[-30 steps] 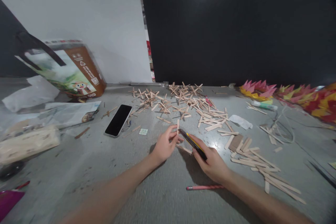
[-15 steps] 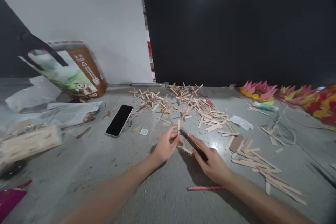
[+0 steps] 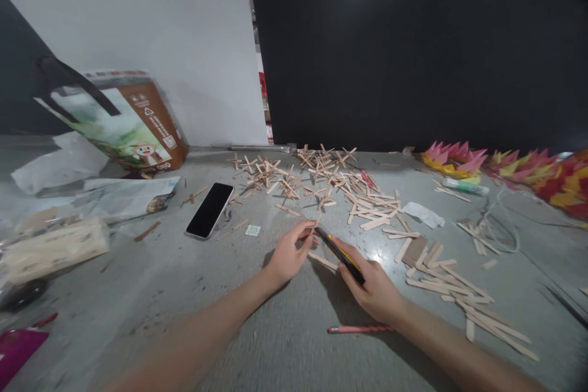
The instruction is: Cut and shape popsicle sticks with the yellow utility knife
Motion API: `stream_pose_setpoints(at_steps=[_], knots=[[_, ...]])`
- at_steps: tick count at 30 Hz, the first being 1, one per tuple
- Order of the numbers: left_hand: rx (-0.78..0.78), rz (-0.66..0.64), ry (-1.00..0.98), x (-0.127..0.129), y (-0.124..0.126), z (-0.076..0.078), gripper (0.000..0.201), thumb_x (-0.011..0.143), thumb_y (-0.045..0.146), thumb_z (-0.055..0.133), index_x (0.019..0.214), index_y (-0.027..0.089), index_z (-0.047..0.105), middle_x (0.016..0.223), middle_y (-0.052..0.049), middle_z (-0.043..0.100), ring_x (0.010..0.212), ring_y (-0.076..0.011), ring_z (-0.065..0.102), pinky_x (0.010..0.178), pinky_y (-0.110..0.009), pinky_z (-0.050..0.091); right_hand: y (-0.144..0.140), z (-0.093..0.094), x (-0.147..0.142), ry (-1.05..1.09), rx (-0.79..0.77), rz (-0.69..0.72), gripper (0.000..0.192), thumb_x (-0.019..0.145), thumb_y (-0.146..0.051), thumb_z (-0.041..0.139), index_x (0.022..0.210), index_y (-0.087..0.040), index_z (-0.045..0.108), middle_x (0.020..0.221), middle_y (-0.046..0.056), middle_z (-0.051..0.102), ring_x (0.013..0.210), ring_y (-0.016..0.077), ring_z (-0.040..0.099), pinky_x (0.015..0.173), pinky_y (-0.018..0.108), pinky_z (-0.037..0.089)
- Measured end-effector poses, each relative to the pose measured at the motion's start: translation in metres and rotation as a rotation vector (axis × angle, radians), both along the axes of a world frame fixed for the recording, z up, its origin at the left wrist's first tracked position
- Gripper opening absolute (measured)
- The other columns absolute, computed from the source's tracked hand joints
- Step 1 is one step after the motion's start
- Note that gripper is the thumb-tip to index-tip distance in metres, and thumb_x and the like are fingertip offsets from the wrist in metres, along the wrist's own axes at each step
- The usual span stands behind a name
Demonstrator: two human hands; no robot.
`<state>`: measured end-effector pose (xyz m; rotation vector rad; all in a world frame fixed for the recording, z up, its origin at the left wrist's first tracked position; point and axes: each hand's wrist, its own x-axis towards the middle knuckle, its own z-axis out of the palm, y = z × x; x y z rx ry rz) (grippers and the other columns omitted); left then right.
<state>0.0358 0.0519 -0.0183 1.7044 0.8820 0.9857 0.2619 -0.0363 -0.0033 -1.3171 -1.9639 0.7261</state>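
Between its thumb and fingers, my left hand (image 3: 290, 252) pinches a small wooden craft stick (image 3: 318, 221), whose far end pokes out past the fingertips. My right hand (image 3: 374, 285) is wrapped round a black and yellow utility knife (image 3: 340, 255). The knife's front end meets the stick at the left fingertips; the blade itself is too small to make out. Below the knife another craft stick (image 3: 323, 260) lies between the hands. A pink pencil (image 3: 358, 330) rests on the table, partly behind my right wrist.
Piled sticks joined in crosses (image 3: 287, 180) lie at the back. Loose sticks (image 3: 459, 288) spread to the right, near paper flowers (image 3: 452, 159) and a glue stick (image 3: 466, 187). To the left are a phone (image 3: 209, 211), a carrier bag (image 3: 133, 125) and a tissue pack (image 3: 55, 251).
The stick in my left hand has turned from upright to slanting, its top leaning to the right. My right hand and the knife have barely moved.
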Motion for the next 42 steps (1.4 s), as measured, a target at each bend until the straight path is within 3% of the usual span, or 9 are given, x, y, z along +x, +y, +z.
stream_pose_setpoints(at_steps=[7, 14, 27, 33, 42], knots=[[-0.037, -0.057, 0.001, -0.0006, -0.0015, 0.0029, 0.041, 0.103, 0.051, 0.058, 0.130, 0.020, 0.056, 0.103, -0.010, 0.078, 0.093, -0.0244, 0.078, 0.085, -0.034, 0.058, -0.0004, -0.0005, 0.0002, -0.009, -0.008, -0.005, 0.055, 0.107, -0.028, 0.047, 0.161, -0.027, 0.042, 0.138, 0.011, 0.073, 0.112, 0.0242, 0.077, 0.096, 0.033, 0.062], [-0.054, -0.085, 0.012, 0.0011, -0.0038, 0.0027, 0.043, 0.103, 0.049, 0.059, 0.132, 0.020, 0.048, 0.100, -0.010, 0.079, 0.094, -0.0242, 0.078, 0.089, -0.036, 0.056, 0.0007, -0.0008, 0.0005, 0.003, -0.021, -0.004, 0.055, 0.106, -0.027, 0.047, 0.161, -0.027, 0.042, 0.142, 0.011, 0.070, 0.114, 0.0242, 0.077, 0.094, 0.034, 0.063], [-0.030, -0.100, 0.002, 0.0002, -0.0040, 0.0004, 0.044, 0.102, 0.050, 0.062, 0.133, 0.021, 0.051, 0.102, -0.011, 0.080, 0.095, -0.0244, 0.079, 0.087, -0.036, 0.058, -0.0004, -0.0027, 0.0015, 0.011, -0.043, 0.002, 0.054, 0.107, -0.027, 0.046, 0.161, -0.027, 0.041, 0.138, 0.012, 0.072, 0.115, 0.0252, 0.076, 0.101, 0.038, 0.060], [-0.089, -0.021, 0.042, 0.0017, -0.0033, -0.0005, 0.038, 0.103, 0.051, 0.059, 0.124, 0.021, 0.050, 0.087, -0.007, 0.081, 0.083, -0.0234, 0.078, 0.085, -0.035, 0.055, 0.0017, -0.0016, 0.0006, 0.002, -0.020, 0.027, 0.055, 0.107, -0.028, 0.047, 0.162, -0.028, 0.041, 0.151, 0.011, 0.064, 0.127, 0.0255, 0.071, 0.106, 0.040, 0.058], [-0.112, 0.083, 0.039, 0.0040, -0.0028, 0.0016, 0.035, 0.101, 0.054, 0.059, 0.113, 0.022, 0.054, 0.080, -0.003, 0.079, 0.077, -0.0228, 0.077, 0.079, -0.033, 0.055, 0.0030, 0.0001, 0.0003, -0.033, 0.036, -0.001, 0.056, 0.105, -0.030, 0.051, 0.161, -0.029, 0.045, 0.138, 0.009, 0.073, 0.115, 0.0255, 0.076, 0.096, 0.037, 0.063]])
